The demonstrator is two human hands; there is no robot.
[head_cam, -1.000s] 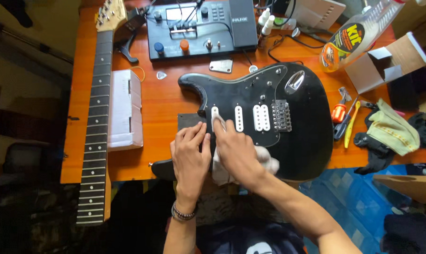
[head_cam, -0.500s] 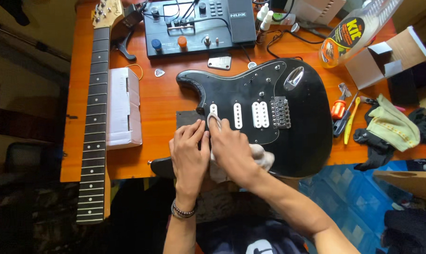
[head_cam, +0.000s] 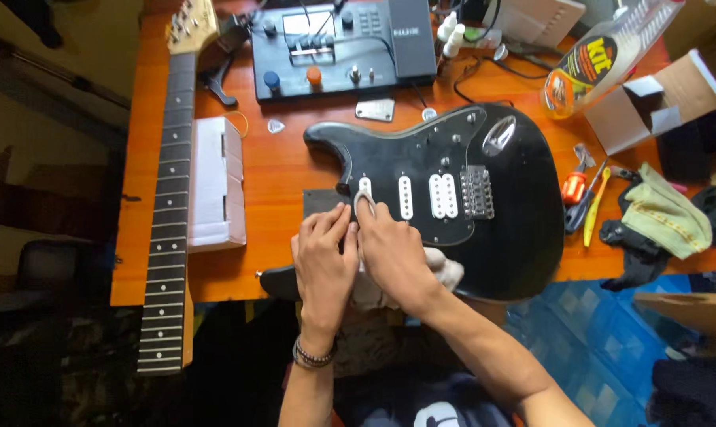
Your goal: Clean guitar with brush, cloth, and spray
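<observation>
Guitar body (head_cam: 484, 213) laid black on orange tabletop (head_cam: 279, 170) | white cloth (head_cam: 363, 207) pinched by left hand (head_cam: 324, 257) and right hand (head_cam: 393, 257), both curled shut, at neck pickup, 9 o'clock of bridge | wiping judged underway | steady pressure needed next

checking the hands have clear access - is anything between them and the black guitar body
Nothing visible stands between them. The left hand and right hand both rest directly on the black guitar body near its neck-side pickup, with a pale cloth under the right hand. The detached guitar neck lies apart, far left.
</observation>
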